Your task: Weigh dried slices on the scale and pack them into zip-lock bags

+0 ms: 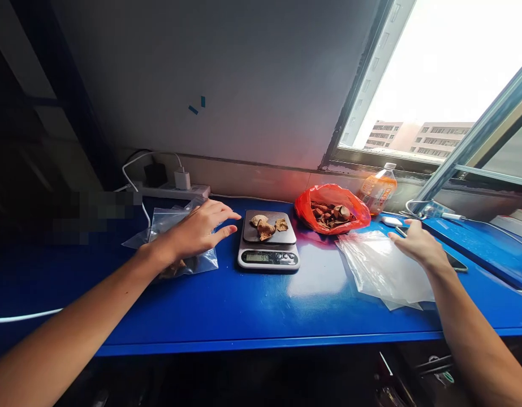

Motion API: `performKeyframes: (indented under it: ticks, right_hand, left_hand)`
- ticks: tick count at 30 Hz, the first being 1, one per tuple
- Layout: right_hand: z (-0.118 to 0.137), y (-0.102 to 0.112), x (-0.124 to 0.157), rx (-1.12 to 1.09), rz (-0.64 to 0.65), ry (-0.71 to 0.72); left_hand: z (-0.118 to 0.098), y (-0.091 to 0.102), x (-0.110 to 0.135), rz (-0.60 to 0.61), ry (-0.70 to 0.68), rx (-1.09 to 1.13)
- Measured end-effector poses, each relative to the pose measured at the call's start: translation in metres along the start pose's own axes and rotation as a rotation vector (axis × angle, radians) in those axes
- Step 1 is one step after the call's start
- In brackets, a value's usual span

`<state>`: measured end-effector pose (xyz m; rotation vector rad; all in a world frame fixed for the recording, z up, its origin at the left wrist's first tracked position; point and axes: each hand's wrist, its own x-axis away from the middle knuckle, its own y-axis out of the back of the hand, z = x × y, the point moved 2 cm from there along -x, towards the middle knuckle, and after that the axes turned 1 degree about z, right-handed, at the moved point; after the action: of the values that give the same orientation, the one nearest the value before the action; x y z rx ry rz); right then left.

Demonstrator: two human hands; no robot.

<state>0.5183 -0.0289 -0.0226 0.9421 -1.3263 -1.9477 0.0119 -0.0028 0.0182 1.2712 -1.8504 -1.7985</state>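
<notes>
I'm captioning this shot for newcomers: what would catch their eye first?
A digital scale sits centred on the bright blue worktop, carrying a few dried brown pieces. Just right of it, an open red plastic bag holds more. The left hand lies flat on clear zip bags left of the scale; the right hand hovers by a stack of clear bags.

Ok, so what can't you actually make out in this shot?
Head view only.
Scale display: digits too small to read surely.
Filled bag: contents mostly hidden under the left hand and wrist.
Phone: largely covered by the right hand.
Bottle label: too small and glare-washed.
Pixelated patch: blurs whatever sits far left.
</notes>
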Motion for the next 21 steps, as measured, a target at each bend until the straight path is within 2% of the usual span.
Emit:
performKeyframes:
  ticks: [2,4,6,8,9,11,16,21]
  right_hand:
    - [0.004,-0.002,0.007,0.08,0.002,-0.025]
    - [0.015,0.003,0.013,0.134,-0.054,0.011]
    - [0.032,0.012,0.018,0.171,-0.171,0.141]
    - [0.057,0.02,0.019,0.142,-0.245,0.365]
    - [0.071,0.023,0.017,0.103,-0.235,0.491]
    - [0.102,0.023,0.012,0.024,-0.12,0.699]
    - [0.16,0.005,-0.006,0.222,0.018,0.75]
    - [0.179,-0.016,-0.001,0.219,0.078,0.89]
  left_hand:
    - [0.001,-0.001,0.0,0.007,-0.001,-0.006]
    - [0.002,-0.002,0.001,0.014,0.0,-0.016]
    - [0.003,-0.004,0.001,0.027,0.0,-0.02]
    - [0.005,-0.007,0.0,0.044,0.0,-0.016]
    - [0.006,-0.008,0.0,0.05,0.0,-0.012]
    - [0.008,-0.009,0.0,0.051,0.003,-0.008]
    - [0.014,-0.008,0.0,0.019,0.015,-0.006]
    - [0.019,-0.007,0.001,0.06,0.05,-0.008]
